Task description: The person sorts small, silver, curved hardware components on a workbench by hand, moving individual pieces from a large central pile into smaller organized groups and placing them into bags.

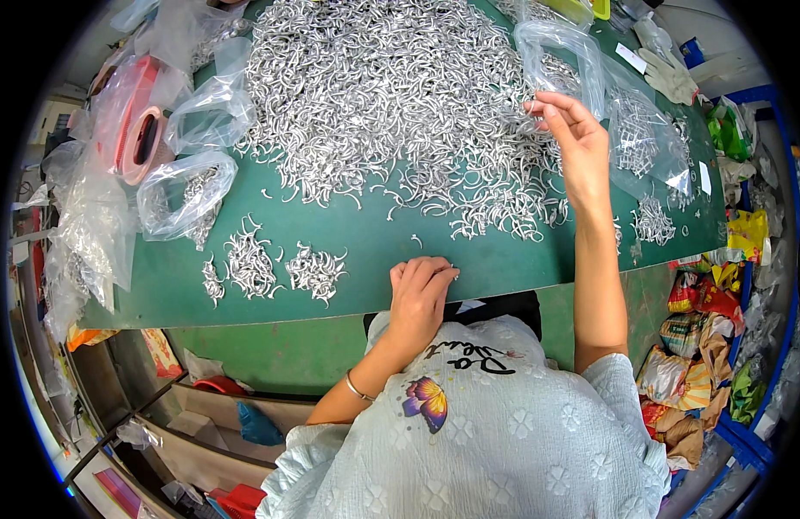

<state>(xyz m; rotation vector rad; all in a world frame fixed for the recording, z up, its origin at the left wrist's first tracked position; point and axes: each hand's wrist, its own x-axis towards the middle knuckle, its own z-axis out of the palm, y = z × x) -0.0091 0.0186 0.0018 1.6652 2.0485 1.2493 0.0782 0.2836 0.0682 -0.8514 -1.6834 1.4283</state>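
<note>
Up at the far side of the green table, the right hand pinches the rim of a clear plastic bag between thumb and fingertips, over the big heap of small silver hooks. Nearer the edge, the left hand rests curled, fingers bent on tiny pieces. Small hook piles lie to its left, and filled clear bags beyond them. Colourful crumpled packets crowd the floor at right.

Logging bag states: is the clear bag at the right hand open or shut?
Open: the right hand holds the clear bag by its gaping mouth above the metal hooks.
</note>
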